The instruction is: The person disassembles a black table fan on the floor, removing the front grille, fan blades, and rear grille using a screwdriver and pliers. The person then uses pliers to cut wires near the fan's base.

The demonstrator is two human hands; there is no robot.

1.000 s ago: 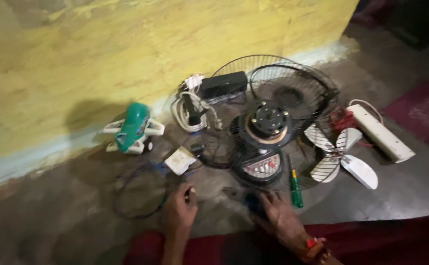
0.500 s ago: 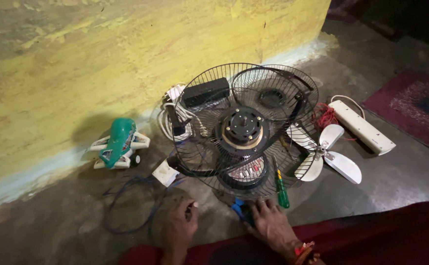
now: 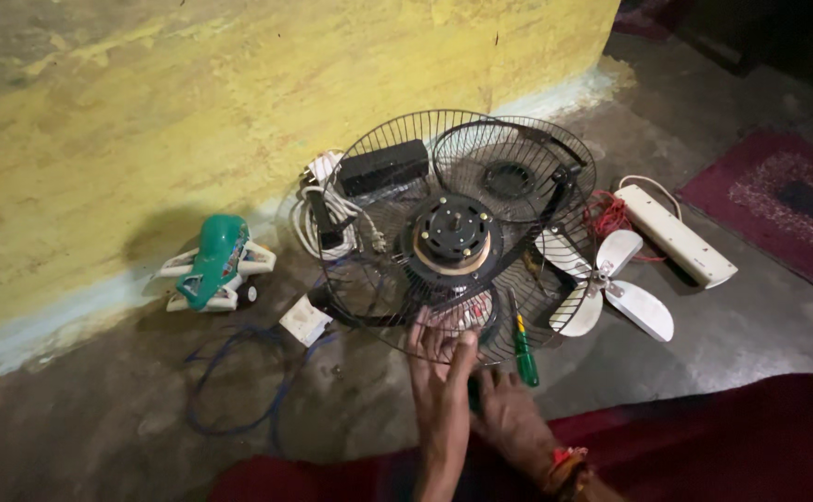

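**Two hands at the base of a stripped-down table fan**

At the bottom centre of the frame, a dark red cloth (image 3: 722,437) covers the person's lap and runs off to the lower right. Just above it, the left hand (image 3: 439,372) reaches up with its fingers (image 3: 422,327) stretched out and slightly spread, the tips touching the lower rim of the fan's wire guard. The right hand (image 3: 509,418) lies lower, just right of the left, palm down on the floor; its fingers point up towards the fan, but whether they grip anything cannot be told, as the left hand covers them. A red and yellow band sits on its wrist.

Just right of the hands a green-handled screwdriver (image 3: 522,346) lies on the grey floor (image 3: 750,325), its tip towards the fan.

The fan (image 3: 453,237) stands in the middle of the frame: a round black motor with the rear wire guard (image 3: 369,270) around it, and a second wire guard (image 3: 513,167) leaning behind it, upper right. The white fan blade (image 3: 611,293) lies off the motor, on the floor to the right.

Left of centre, a small white switch box (image 3: 305,319) rests by a loop of blue wire (image 3: 230,390). Farther left, a green and white toy (image 3: 213,265) sits by the yellow wall (image 3: 239,93). A coil of white cable (image 3: 318,209) and a black box (image 3: 380,165) lie behind the fan. At the right, a white power strip (image 3: 676,234) lies beside red wire (image 3: 606,216), with a dark red rug (image 3: 787,209) beyond it.
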